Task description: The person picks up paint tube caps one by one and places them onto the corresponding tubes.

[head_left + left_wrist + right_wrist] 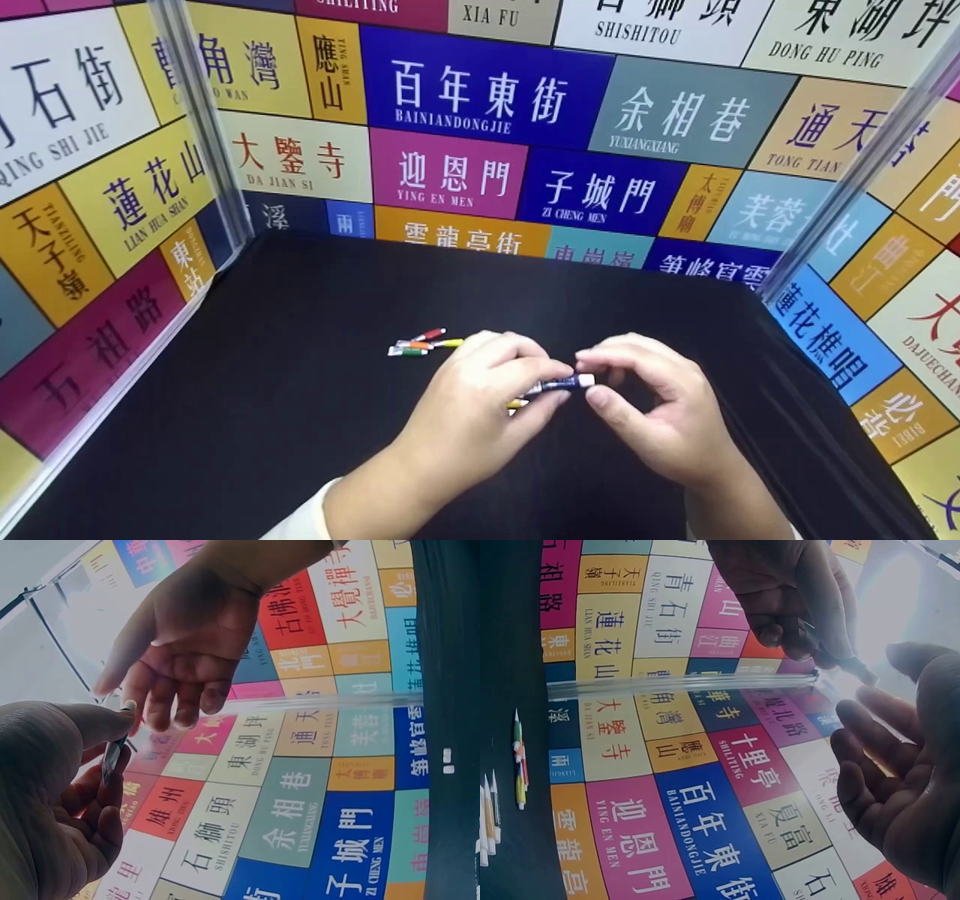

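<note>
My left hand [487,397] pinches a small dark blue paint tube [559,384] between thumb and forefinger, its white cap [586,380] facing right. In the left wrist view the tube [112,754] is seen nearly edge-on. My right hand [652,409] hovers beside the cap, thumb and fingers apart and bent loosely; in the right wrist view this hand [889,772] shows a gap between its thumb and fingers. Partly hidden below the left hand lies a tube with a yellow part [517,405].
Beyond the left hand, small tubes lie together on the black cloth [225,420]: red [431,334], orange [420,346], green [411,352] and yellow [450,343]. More white-ended tubes [490,817] show at the right wrist view's left edge. Sign-covered panels [480,97] enclose the table.
</note>
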Tool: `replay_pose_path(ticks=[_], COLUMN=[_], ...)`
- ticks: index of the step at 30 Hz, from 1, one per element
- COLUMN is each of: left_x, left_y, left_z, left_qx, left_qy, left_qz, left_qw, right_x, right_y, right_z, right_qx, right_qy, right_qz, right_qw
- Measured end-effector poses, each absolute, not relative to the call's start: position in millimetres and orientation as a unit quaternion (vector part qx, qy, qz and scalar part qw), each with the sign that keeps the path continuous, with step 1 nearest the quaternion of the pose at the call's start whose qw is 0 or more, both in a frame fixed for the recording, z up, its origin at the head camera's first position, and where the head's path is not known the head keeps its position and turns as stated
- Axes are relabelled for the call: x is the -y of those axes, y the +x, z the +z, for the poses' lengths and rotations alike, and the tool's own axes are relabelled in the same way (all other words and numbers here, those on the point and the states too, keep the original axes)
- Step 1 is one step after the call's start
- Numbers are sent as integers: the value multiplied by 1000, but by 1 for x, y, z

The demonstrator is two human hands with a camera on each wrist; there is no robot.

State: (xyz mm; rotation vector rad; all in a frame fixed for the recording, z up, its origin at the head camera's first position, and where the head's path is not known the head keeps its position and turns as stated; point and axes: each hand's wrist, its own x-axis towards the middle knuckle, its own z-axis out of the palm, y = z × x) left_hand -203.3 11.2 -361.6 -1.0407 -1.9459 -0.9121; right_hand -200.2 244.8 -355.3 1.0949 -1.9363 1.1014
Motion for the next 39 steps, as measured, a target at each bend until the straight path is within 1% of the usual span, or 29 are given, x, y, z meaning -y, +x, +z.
replay_pose_path(ticks=[6, 11, 20, 28, 32, 39], left_x=[-10, -10, -12, -10, -9, -11], left_y=[-207, -208, -208, -208, -208, -210], left_z=[-361, -360, -360, -360, -361, -362], left_qx=[753, 750, 747, 764, 764, 753], left_qy=[-399, -395, -411, -404, -405, -403], left_qz=[-359, -362, -359, -374, -372, -375], left_qw=[382, 387, 379, 335, 337, 362], right_x=[-240, -237, -240, -243, -244, -241], right_y=[-199, -199, -200, -200, -200, -200], right_z=[-351, -349, -353, -356, -356, -356], right_qx=[695, 691, 723, 756, 760, 756], right_qy=[468, 475, 429, 399, 398, 391], right_qz=[434, 418, 402, 373, 363, 377], right_qw=[331, 351, 363, 360, 362, 366])
